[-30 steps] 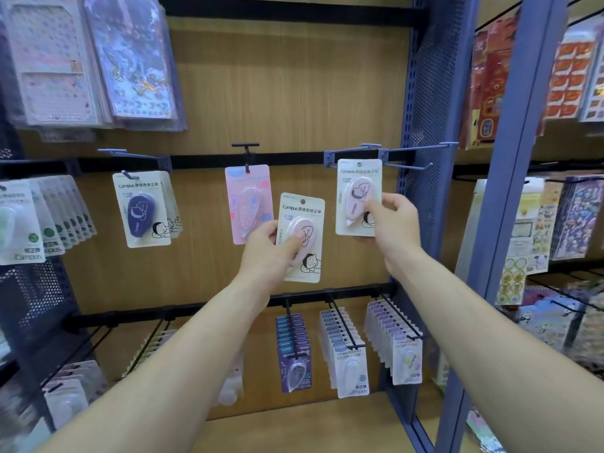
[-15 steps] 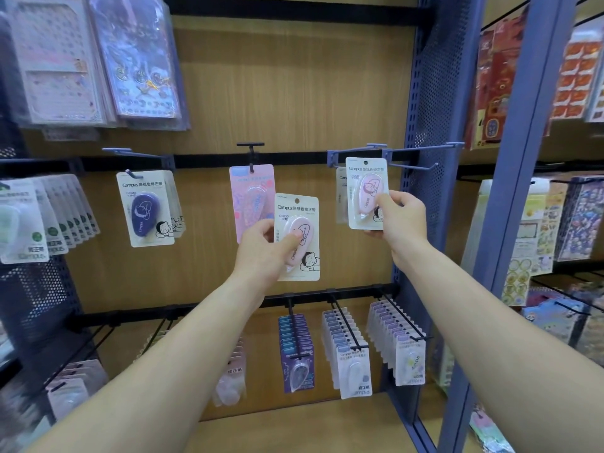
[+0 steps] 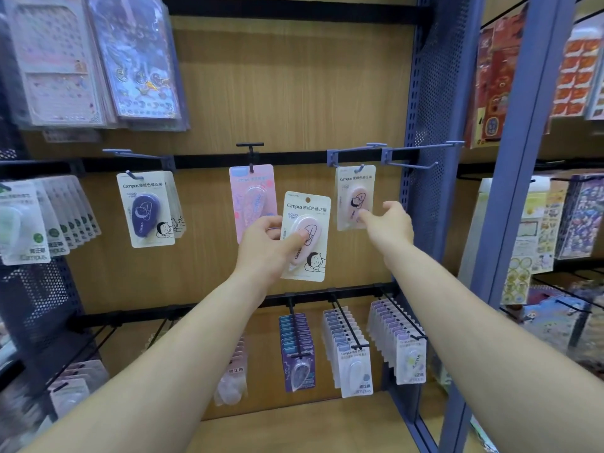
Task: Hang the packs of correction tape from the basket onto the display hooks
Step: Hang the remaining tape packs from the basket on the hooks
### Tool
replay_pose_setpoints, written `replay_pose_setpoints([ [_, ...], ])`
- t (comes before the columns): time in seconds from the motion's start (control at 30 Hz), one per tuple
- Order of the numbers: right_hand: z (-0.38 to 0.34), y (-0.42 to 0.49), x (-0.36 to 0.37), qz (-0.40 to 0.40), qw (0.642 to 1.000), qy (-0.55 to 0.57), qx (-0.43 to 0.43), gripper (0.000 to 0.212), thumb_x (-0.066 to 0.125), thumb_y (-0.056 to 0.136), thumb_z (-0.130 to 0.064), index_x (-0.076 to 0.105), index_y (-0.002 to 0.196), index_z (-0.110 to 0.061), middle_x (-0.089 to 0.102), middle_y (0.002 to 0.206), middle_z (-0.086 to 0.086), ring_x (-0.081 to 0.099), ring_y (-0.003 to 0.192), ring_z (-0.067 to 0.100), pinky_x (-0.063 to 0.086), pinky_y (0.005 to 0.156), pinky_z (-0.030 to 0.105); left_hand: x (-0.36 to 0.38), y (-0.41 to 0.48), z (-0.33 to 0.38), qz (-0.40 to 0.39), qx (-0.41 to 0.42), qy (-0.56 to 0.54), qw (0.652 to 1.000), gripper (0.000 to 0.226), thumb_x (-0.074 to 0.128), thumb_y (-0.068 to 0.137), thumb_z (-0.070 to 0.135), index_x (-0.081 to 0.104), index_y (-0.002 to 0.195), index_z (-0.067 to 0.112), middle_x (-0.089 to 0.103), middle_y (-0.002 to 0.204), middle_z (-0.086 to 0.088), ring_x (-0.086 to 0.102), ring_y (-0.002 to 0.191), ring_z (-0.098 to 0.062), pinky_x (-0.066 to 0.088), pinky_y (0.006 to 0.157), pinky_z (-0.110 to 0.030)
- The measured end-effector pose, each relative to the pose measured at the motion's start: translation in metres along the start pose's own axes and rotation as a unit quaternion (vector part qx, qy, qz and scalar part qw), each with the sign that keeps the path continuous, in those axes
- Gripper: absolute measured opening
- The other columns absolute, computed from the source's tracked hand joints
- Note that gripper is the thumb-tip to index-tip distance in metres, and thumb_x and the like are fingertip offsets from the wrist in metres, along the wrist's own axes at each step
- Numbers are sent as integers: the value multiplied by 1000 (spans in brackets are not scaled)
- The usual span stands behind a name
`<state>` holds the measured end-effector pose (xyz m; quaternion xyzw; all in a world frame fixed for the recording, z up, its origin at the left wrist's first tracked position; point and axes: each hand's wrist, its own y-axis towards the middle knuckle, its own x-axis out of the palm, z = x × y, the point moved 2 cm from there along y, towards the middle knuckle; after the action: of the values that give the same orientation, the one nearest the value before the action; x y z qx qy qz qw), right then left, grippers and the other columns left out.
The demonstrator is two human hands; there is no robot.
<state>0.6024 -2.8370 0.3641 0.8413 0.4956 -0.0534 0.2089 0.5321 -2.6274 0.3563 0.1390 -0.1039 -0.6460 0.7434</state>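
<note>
Correction tape pack (image 3: 307, 223) sits gripped in the left hand (image 3: 264, 243). Right hand (image 3: 390, 223), fingers relaxed, touches the hung pack (image 3: 354, 191) further right.

We had one view, from a camera worn on the head. It faced forward, square onto the wooden back panel (image 3: 294, 93), with the hooks (image 3: 336, 157) at mid-frame. We stood near: the left arm (image 3: 163, 371) and right arm (image 3: 474, 322) ran in from the bottom corners toward the hooks. The wide lens tilted the blue upright (image 3: 519, 158) at right.
</note>
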Motion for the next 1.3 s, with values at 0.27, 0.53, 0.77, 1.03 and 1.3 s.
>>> replay_pose_setpoints([
  [0.27, 6, -74, 7, -250, 947, 191, -69, 25, 68, 98, -27, 60, 121, -23, 77, 104, 1, 75, 95, 15, 63, 85, 42, 11, 0, -4, -13, 0, 24, 1000, 34, 79, 89, 22, 66, 118, 12, 79, 99, 2, 76, 83, -8, 55, 61, -15],
  [0.53, -2, -67, 0, -214, 945, 210, -127, 40, 73, 93, -21, 58, 130, -29, 76, 115, -7, 71, 108, 12, 57, 97, 46, 20, 1, 7, -18, 25, 53, 998, 34, 78, 89, 29, 65, 117, 16, 78, 101, 2, 75, 94, -14, 59, 83, -34],
  [0.77, -11, -17, -16, -93, 967, 189, -147, 29, 54, 101, -13, 64, 124, -28, 72, 115, -12, 67, 107, 7, 54, 86, 28, 8, 4, 17, -32, 109, 270, 956, 41, 71, 91, 45, 62, 127, 28, 65, 118, 16, 61, 111, -7, 53, 93, -32],
  [1.03, -6, -4, -9, -99, 976, 156, -117, 26, 51, 98, -14, 67, 115, -26, 73, 110, -9, 69, 103, 13, 58, 81, 31, -9, 2, 15, -40, 125, 362, 923, 48, 68, 91, 47, 58, 135, 29, 62, 129, 14, 58, 116, -11, 53, 100, -41],
  [1.3, -6, -2, -2, -59, 982, 147, -101, 26, 50, 93, -21, 65, 114, -27, 71, 110, -8, 68, 101, 17, 59, 82, 38, -20, 5, 9, -36, 123, 376, 918, 45, 67, 92, 45, 60, 133, 27, 63, 122, 14, 59, 107, -8, 53, 94, -35],
])
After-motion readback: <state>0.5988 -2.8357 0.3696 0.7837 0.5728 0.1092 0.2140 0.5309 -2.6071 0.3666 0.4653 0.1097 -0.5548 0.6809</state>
